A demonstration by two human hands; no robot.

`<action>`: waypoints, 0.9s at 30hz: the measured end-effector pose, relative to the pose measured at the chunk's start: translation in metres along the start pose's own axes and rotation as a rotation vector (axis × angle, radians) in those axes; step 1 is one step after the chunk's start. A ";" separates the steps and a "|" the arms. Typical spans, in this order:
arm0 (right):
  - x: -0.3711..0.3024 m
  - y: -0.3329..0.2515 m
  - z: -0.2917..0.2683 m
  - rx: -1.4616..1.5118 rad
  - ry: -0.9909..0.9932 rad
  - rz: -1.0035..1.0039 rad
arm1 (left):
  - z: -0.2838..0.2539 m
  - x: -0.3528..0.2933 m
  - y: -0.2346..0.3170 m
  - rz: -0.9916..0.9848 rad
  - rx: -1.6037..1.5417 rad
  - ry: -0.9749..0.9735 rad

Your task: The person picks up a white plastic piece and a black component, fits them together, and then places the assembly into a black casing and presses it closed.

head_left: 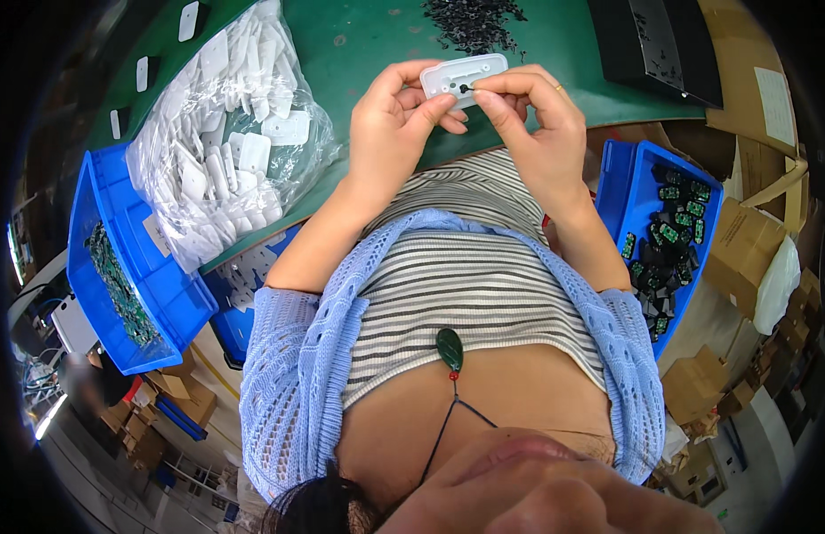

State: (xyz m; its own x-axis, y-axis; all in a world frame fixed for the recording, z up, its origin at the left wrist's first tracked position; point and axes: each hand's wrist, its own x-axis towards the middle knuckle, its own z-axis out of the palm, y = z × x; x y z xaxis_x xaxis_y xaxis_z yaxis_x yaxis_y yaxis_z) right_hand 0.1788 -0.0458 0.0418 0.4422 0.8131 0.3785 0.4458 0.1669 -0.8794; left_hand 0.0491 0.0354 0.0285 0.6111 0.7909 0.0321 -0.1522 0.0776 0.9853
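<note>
Both hands meet over the near edge of the green table (368,44), at about twelve o'clock from the person's chest. The left hand (390,125) and the right hand (537,125) are each closed in a pinch on a small white plastic plate (463,77) with rounded corners, held between them just above the table edge. The right hand's fingertips (483,96) press at a small dark piece on the plate; it is too small to say what it is.

At ten o'clock a clear plastic bag (225,133) bulging with more white plates lies on the table, close to the left forearm. Beyond it, at nine o'clock, a blue bin (110,231) holds green circuit boards. At twelve o'clock, past the hands, a heap of small black parts (474,20) sits on the table. At one o'clock lies a black tray (657,44). At three o'clock, beside the right forearm, a second blue bin (648,178) carries black parts with green faces. Cardboard boxes (741,249) crowd farther right.
</note>
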 end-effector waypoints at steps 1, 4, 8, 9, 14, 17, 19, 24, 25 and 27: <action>-0.001 0.002 0.000 -0.001 0.002 0.002 | -0.001 0.000 -0.003 -0.027 -0.042 -0.018; -0.003 0.007 0.001 -0.042 -0.013 0.027 | -0.004 0.000 -0.004 -0.072 -0.077 -0.062; -0.004 0.011 0.003 -0.016 0.011 0.034 | -0.001 -0.002 0.000 -0.099 -0.114 -0.056; -0.005 0.012 0.004 -0.002 0.027 0.018 | 0.000 -0.002 -0.001 -0.102 -0.115 -0.059; -0.006 0.010 0.005 -0.088 0.046 -0.008 | 0.001 -0.005 -0.004 -0.083 -0.132 -0.080; -0.007 0.011 0.005 -0.059 0.023 0.043 | 0.001 -0.004 -0.008 -0.034 -0.146 -0.070; -0.008 0.014 0.005 -0.020 0.009 0.102 | 0.002 -0.006 -0.011 0.056 -0.043 -0.054; -0.013 0.021 0.010 0.226 0.004 0.289 | 0.007 -0.006 -0.011 0.292 0.283 -0.006; -0.014 0.022 0.011 0.225 0.008 0.290 | 0.007 -0.005 -0.012 0.207 0.177 -0.001; -0.015 0.022 0.011 0.246 0.046 0.290 | 0.004 -0.006 -0.011 0.121 0.074 -0.003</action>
State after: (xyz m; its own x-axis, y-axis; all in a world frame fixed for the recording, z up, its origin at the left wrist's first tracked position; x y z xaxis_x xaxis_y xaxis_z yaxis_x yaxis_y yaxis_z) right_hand 0.1735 -0.0484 0.0134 0.5596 0.8213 0.1110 0.0990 0.0668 -0.9928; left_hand 0.0502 0.0270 0.0185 0.5944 0.7897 0.1519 -0.1675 -0.0631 0.9838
